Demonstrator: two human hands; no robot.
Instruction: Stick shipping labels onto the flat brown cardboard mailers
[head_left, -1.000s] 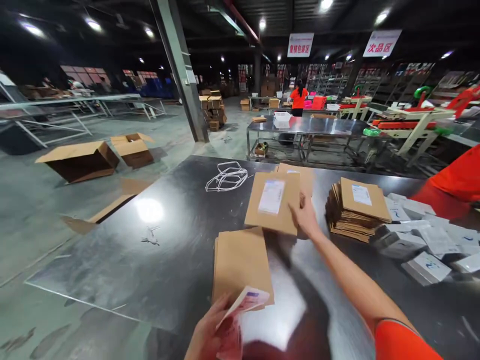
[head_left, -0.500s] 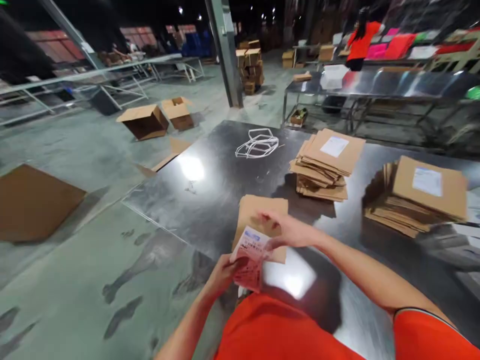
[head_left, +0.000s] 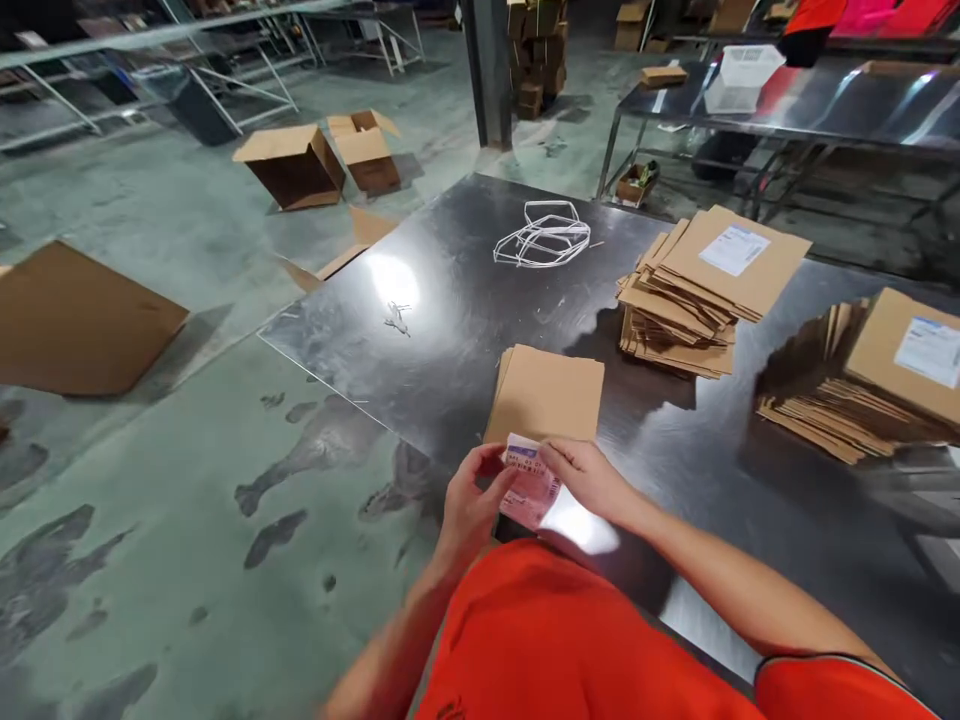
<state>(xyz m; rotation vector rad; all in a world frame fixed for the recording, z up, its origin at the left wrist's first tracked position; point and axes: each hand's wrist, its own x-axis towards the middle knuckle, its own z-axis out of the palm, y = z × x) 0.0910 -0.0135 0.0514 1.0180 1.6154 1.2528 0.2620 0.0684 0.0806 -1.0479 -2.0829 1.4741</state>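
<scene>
Both hands pinch a printed shipping label (head_left: 531, 487) in front of my body, just over the near edge of the metal table. My left hand (head_left: 472, 500) has its thumb and fingers closed on the label's left side. My right hand (head_left: 589, 480) grips its upper right corner. Past the hands lies a small pile of blank brown cardboard mailers (head_left: 551, 390), partly covered by the label and fingers. To its right stands a tall, uneven stack of mailers (head_left: 675, 290) with a white label (head_left: 735, 249) on top.
Another labelled mailer stack (head_left: 862, 390) is at the right. White strapping (head_left: 544, 235) lies coiled at the table's far side, small scraps (head_left: 397, 318) nearer left. Open cardboard boxes (head_left: 296, 165) sit on the floor. A second metal table (head_left: 810, 95) holds a white basket (head_left: 742, 78).
My right hand has come down from over the mailers to the label's upper right corner. The view has tilted downward.
</scene>
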